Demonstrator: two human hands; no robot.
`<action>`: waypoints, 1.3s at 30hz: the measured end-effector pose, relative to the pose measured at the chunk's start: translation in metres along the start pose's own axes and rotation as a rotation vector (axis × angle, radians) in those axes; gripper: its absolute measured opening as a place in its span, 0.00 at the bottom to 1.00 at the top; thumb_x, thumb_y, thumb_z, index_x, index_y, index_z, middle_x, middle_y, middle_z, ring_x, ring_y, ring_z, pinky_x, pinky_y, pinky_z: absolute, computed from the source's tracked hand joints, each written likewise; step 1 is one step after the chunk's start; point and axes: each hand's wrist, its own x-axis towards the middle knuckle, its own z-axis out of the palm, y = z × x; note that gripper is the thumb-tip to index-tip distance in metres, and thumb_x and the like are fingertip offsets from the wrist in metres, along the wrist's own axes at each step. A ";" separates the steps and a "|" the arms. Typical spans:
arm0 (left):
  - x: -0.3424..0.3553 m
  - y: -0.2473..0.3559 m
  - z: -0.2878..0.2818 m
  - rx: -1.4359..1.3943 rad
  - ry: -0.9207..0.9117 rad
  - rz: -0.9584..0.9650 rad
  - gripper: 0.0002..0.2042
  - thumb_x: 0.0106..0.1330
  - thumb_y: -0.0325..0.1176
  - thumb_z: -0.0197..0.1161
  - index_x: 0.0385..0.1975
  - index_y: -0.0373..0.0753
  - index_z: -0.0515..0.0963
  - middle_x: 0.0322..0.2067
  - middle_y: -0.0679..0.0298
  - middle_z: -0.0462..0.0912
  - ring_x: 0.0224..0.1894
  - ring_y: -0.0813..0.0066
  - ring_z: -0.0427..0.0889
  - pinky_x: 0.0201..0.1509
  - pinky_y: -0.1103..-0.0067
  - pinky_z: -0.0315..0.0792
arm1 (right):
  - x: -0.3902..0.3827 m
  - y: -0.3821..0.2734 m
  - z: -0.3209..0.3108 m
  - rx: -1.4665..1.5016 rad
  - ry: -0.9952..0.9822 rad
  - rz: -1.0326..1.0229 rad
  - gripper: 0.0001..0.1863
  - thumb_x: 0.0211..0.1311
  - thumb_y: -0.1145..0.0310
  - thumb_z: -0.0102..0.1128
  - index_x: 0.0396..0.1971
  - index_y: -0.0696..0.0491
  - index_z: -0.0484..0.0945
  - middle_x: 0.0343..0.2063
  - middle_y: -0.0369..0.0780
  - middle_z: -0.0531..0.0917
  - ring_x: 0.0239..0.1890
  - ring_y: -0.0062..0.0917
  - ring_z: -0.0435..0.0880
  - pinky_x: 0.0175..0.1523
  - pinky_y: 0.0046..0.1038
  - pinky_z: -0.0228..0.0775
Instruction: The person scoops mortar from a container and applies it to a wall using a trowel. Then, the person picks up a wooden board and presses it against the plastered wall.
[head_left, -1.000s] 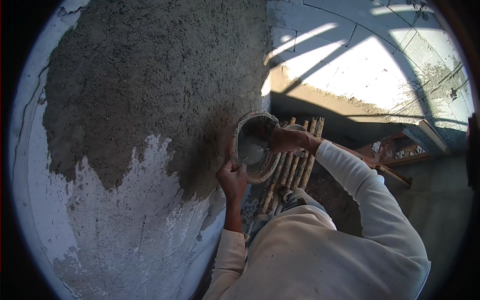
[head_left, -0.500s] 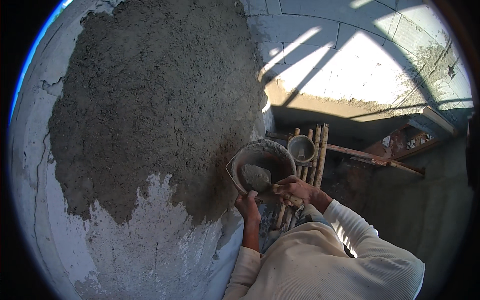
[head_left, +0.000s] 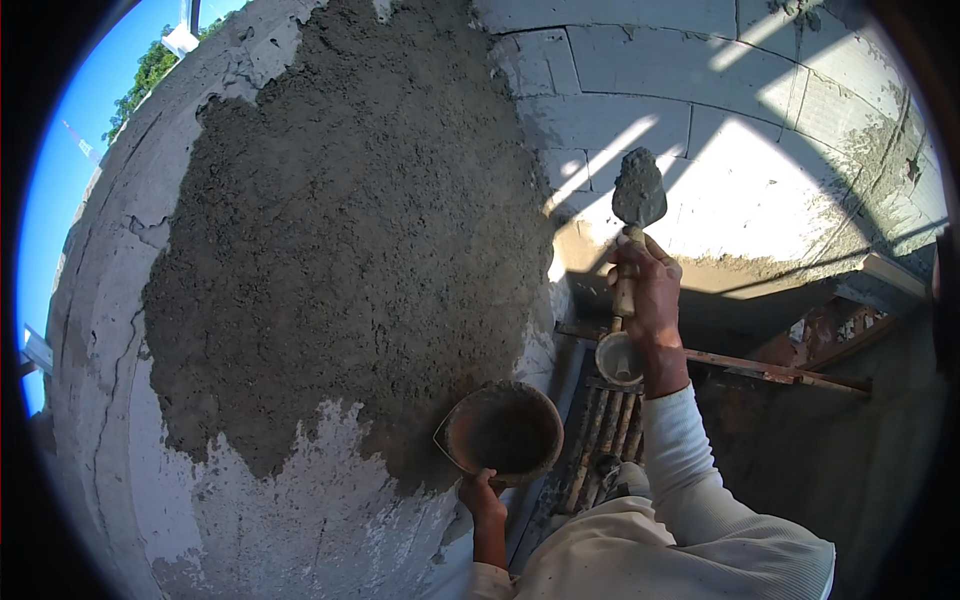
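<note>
My right hand (head_left: 652, 285) is wrapped round the wooden handle of a trowel (head_left: 640, 190), raised in front of the block wall. A lump of wet grey mortar covers the trowel's blade. Lower down, my left hand (head_left: 484, 497) grips the near rim of a round mortar bucket (head_left: 503, 432), tilted so its dark inside shows. The bucket is close beside the wall on the left, where a wide patch of wet mortar (head_left: 350, 240) lies over the pale surface.
Below my right forearm, a smaller bucket (head_left: 620, 358) stands by bamboo poles (head_left: 605, 430). A long wooden bar (head_left: 740, 366) crosses behind it toward the right. Pale blocks (head_left: 630, 60) form the far wall, partly sunlit. Open sky shows past the left wall's edge.
My right hand has lifted the trowel out of the bucket, up and forward, with mortar on the blade. The bucket in my left hand sits lower in view, and the view has shifted.
</note>
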 end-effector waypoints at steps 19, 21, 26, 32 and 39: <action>-0.041 0.012 -0.025 0.091 0.221 0.113 0.07 0.53 0.24 0.66 0.30 0.28 0.82 0.28 0.67 0.82 0.30 0.76 0.77 0.39 0.74 0.71 | -0.104 0.113 0.019 -1.044 -1.135 -0.297 0.10 0.61 0.67 0.65 0.37 0.58 0.84 0.30 0.53 0.86 0.38 0.49 0.88 0.43 0.43 0.80; -0.023 0.016 -0.030 0.249 0.089 0.260 0.06 0.55 0.27 0.68 0.31 0.34 0.82 0.29 0.67 0.81 0.28 0.79 0.78 0.33 0.76 0.72 | -0.112 0.118 -0.020 -1.208 -1.378 0.021 0.09 0.60 0.67 0.66 0.37 0.56 0.84 0.30 0.51 0.86 0.37 0.48 0.88 0.43 0.43 0.80; -0.009 0.065 -0.012 0.503 -0.067 0.249 0.05 0.55 0.27 0.67 0.21 0.37 0.78 0.20 0.71 0.76 0.23 0.82 0.72 0.29 0.76 0.68 | -0.137 0.165 -0.016 -1.575 -1.326 -0.234 0.10 0.55 0.66 0.67 0.30 0.57 0.84 0.29 0.50 0.86 0.35 0.44 0.90 0.41 0.42 0.83; -0.012 0.105 -0.012 0.521 -0.210 0.314 0.08 0.57 0.30 0.67 0.21 0.34 0.78 0.19 0.68 0.78 0.24 0.84 0.73 0.31 0.76 0.70 | -0.180 0.146 -0.015 -1.576 -1.468 -0.619 0.05 0.57 0.69 0.65 0.28 0.54 0.86 0.25 0.45 0.86 0.30 0.42 0.89 0.38 0.44 0.81; -0.014 0.123 -0.020 0.529 -0.252 0.367 0.08 0.58 0.30 0.69 0.23 0.33 0.80 0.20 0.66 0.81 0.24 0.82 0.77 0.32 0.75 0.72 | -0.199 0.144 -0.013 -1.643 -1.467 -0.735 0.07 0.55 0.66 0.69 0.29 0.54 0.86 0.30 0.47 0.88 0.34 0.41 0.91 0.40 0.43 0.84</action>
